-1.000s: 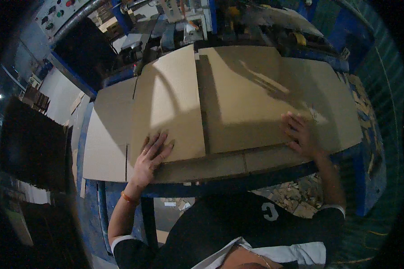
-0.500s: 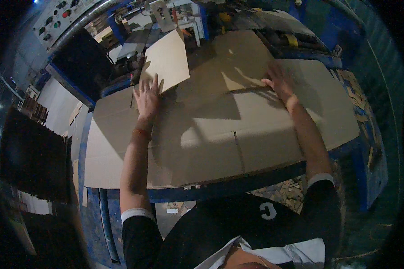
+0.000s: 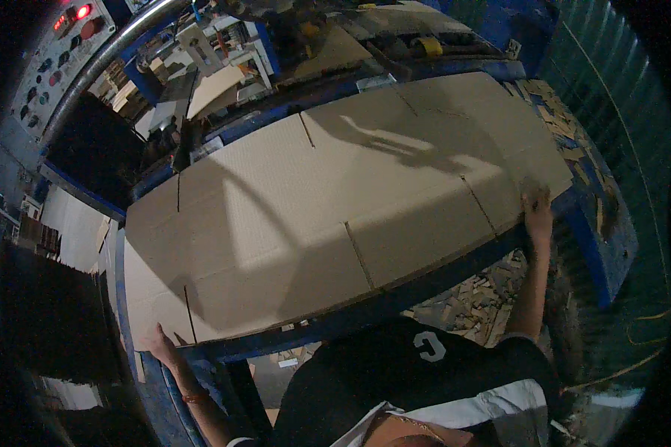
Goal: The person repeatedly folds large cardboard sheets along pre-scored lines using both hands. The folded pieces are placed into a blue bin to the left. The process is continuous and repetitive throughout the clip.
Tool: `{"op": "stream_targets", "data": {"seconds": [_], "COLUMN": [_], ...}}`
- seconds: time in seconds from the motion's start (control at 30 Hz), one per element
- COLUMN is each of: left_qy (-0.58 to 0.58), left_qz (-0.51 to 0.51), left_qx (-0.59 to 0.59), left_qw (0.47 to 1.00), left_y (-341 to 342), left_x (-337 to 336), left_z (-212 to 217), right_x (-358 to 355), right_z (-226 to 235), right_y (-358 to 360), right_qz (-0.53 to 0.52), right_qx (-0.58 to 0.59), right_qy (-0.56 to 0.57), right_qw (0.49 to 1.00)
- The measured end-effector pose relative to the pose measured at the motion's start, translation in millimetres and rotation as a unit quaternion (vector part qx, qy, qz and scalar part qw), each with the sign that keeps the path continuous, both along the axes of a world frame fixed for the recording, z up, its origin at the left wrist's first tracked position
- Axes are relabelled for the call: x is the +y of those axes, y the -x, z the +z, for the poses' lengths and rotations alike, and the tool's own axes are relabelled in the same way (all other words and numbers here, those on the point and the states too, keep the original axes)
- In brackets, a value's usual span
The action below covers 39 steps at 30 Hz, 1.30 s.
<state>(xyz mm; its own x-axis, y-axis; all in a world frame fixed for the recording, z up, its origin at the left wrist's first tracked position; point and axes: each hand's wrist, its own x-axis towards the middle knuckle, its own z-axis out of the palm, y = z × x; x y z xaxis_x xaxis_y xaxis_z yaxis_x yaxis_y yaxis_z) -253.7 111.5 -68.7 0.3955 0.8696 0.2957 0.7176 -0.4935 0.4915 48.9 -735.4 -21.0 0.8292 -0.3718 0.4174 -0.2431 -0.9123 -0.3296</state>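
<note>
A wide, flat sheet of brown cardboard (image 3: 313, 216) with slots cut into its long edges and crease lines along it lies across the blue-framed table in front of me. My left hand (image 3: 159, 344) grips its near left corner, thumb on top and the other fingers mostly hidden by the sheet's edge. At the near right corner my right hand (image 3: 537, 208) holds the edge, its fingers bent over the top, dim and a little blurred. Both arms are spread wide.
Beyond the sheet stands a machine with dark rollers (image 3: 432, 46). A control panel (image 3: 67, 56) with lit red lamps is at far left. Cardboard scraps (image 3: 466, 298) lie below the table, with more scraps (image 3: 566, 134) to the right. A green corrugated wall (image 3: 611, 112) borders the right side.
Both hands have gone from the sheet's far part to its near corners, spreading apart. The smaller cardboard pieces have left the top of the sheet. Red lamps now glow on the panel.
</note>
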Motion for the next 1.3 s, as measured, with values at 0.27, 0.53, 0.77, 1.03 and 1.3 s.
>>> {"op": "stream_targets", "data": {"seconds": [0.27, 0.53, 0.77, 1.03, 1.3], "left_qy": [-0.002, 0.080, 0.158, 0.103, 0.377], "left_qz": [0.065, -0.035, 0.043, 0.126, -0.193], "left_qx": [-0.366, -0.352, -0.325, -0.459, -0.659], "left_qw": [0.928, 0.932, 0.931, 0.873, 0.621], "left_y": [-46.5, -45.5, -41.1, -43.1, 22.8], "left_x": [-75.3, -92.0, -104.9, -102.5, -35.9], "left_z": [69.5, 146.3, 65.0, 65.8, 61.2], "right_x": [-3.6, 29.0, -11.6, 20.0, -54.5], "right_z": [-17.3, 38.6, -17.1, 22.1, 37.0], "right_y": [-24.5, -41.9, -41.0, -21.1, -35.1], "right_qz": [0.041, 0.131, 0.079, 0.002, 0.240], "right_qx": [-0.269, -0.364, -0.160, -0.276, -0.236], "right_qy": [-0.478, -0.586, -0.544, -0.569, -0.430], "right_qw": [0.835, 0.712, 0.820, 0.774, 0.837]}}
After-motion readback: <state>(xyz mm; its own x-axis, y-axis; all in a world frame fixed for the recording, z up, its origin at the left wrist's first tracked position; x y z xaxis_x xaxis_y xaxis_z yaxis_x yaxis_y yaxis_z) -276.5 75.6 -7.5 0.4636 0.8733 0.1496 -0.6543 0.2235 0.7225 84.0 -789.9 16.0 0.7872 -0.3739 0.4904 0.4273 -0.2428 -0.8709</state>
